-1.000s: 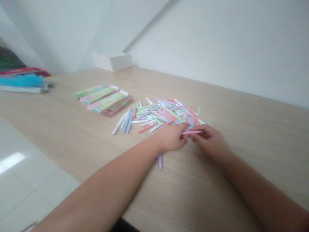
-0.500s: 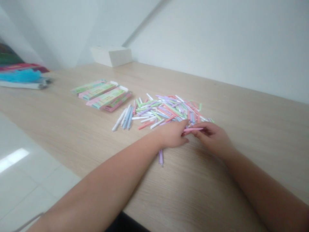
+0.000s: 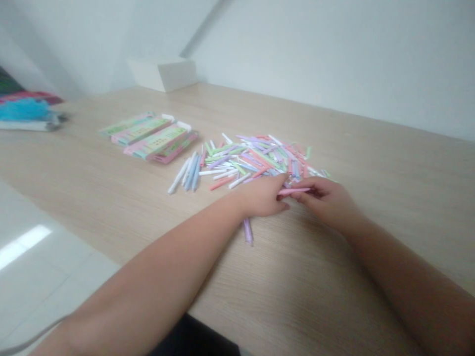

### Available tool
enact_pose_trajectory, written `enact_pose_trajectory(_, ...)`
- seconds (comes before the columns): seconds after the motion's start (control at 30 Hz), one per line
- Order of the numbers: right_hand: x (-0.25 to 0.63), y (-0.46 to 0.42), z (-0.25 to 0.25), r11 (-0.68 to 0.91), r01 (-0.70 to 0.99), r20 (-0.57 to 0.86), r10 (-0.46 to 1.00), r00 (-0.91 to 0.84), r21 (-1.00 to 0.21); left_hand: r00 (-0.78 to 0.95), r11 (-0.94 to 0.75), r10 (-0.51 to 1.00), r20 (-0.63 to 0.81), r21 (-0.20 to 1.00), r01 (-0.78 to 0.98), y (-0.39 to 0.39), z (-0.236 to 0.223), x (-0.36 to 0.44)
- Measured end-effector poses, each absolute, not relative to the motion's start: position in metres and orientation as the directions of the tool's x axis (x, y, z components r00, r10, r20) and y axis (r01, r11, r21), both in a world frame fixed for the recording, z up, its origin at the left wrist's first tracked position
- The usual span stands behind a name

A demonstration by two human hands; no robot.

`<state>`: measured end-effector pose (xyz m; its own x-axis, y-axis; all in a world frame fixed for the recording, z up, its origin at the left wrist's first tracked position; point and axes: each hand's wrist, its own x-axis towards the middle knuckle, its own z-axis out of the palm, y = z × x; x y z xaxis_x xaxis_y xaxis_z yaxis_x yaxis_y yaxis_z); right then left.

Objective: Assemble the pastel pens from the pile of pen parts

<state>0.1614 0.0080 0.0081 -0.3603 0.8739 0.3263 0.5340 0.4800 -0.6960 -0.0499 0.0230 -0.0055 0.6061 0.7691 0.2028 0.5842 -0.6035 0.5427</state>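
Observation:
A heap of pastel pens (image 3: 256, 158) in pink, green, purple, blue and white lies on the wooden table (image 3: 304, 277). At its near edge both hands meet. My left hand (image 3: 261, 198) is closed around a purple pen (image 3: 248, 231) whose end sticks out under the wrist. My right hand (image 3: 326, 200) pinches a pink pen (image 3: 295, 190), and my left fingertips touch that pen's other end. A small row of blue and white pens (image 3: 187, 173) lies apart to the left of the heap.
Three flat pink and green pen boxes (image 3: 152, 136) lie side by side left of the heap. A white box (image 3: 163, 73) stands by the wall. Colourful packets (image 3: 24, 111) are stacked at the far left. The table's near-left edge drops to a tiled floor (image 3: 33, 267).
The view has shifted slightly, so everything sits a little lower-left to higher in frame. Both hands stay together on the pink pen at the heap's edge.

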Motion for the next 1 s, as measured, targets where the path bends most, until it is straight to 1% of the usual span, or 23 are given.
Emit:
enact_pose_trajectory(0.13,0.165,0.008,0.006,0.502,0.654,0.32,0.865,-0.387,-0.566,0.612,-0.614,0.765,0.201,0.512,0.6,0.02,-0.004,-0.048)
enact_pose_trajectory(0.2,0.167,0.009,0.005,0.537,0.673,0.329,0.844,-0.424,-0.509,0.619,-0.619,0.76,0.196,0.51,0.598,0.019,-0.004,-0.047)
enact_pose_trajectory(0.27,0.17,0.012,0.004,0.582,0.658,0.385,0.812,-0.439,-0.478,0.616,-0.615,0.762,0.2,0.524,0.589,0.019,-0.003,-0.046)
enact_pose_trajectory(0.37,0.173,0.015,0.006,0.684,0.58,0.508,0.724,-0.467,-0.442,0.602,-0.592,0.775,0.19,0.551,0.588,0.02,-0.003,-0.048)
enact_pose_trajectory(0.43,0.174,0.016,0.008,0.728,0.538,0.504,0.684,-0.527,-0.425,0.602,-0.585,0.779,0.174,0.548,0.598,0.02,-0.002,-0.048)
enact_pose_trajectory(0.5,0.174,0.015,0.011,0.7,0.573,0.434,0.714,-0.549,-0.426,0.607,-0.586,0.778,0.162,0.537,0.607,0.02,-0.002,-0.049)
enact_pose_trajectory(0.57,0.173,0.013,0.014,0.627,0.655,0.341,0.779,-0.526,-0.422,0.61,-0.587,0.778,0.151,0.523,0.618,0.019,-0.001,-0.048)
enact_pose_trajectory(0.63,0.173,0.011,0.014,0.586,0.692,0.271,0.809,-0.521,-0.422,0.609,-0.584,0.78,0.146,0.518,0.624,0.019,-0.001,-0.048)
enact_pose_trajectory(0.7,0.172,0.01,0.014,0.593,0.665,0.279,0.803,-0.526,-0.454,0.602,-0.574,0.785,0.145,0.533,0.622,0.019,-0.001,-0.047)
enact_pose_trajectory(0.77,0.172,0.01,0.014,0.61,0.618,0.342,0.791,-0.507,-0.496,0.6,-0.566,0.788,0.141,0.549,0.615,0.019,0.0,-0.048)
enact_pose_trajectory(0.83,0.173,0.011,0.013,0.62,0.597,0.386,0.785,-0.485,-0.51,0.607,-0.571,0.783,0.135,0.542,0.616,0.02,0.0,-0.048)
enact_pose_trajectory(0.87,0.173,0.012,0.013,0.61,0.604,0.385,0.792,-0.473,-0.513,0.612,-0.577,0.78,0.132,0.531,0.62,0.019,0.0,-0.048)
enact_pose_trajectory(0.93,0.173,0.012,0.013,0.559,0.653,0.329,0.829,-0.452,-0.511,0.614,-0.585,0.778,0.133,0.509,0.631,0.019,0.001,-0.047)
enact_pose_trajectory(1.0,0.174,0.012,0.012,0.507,0.684,0.235,0.858,-0.456,-0.524,0.607,-0.58,0.784,0.127,0.499,0.644,0.018,0.001,-0.046)
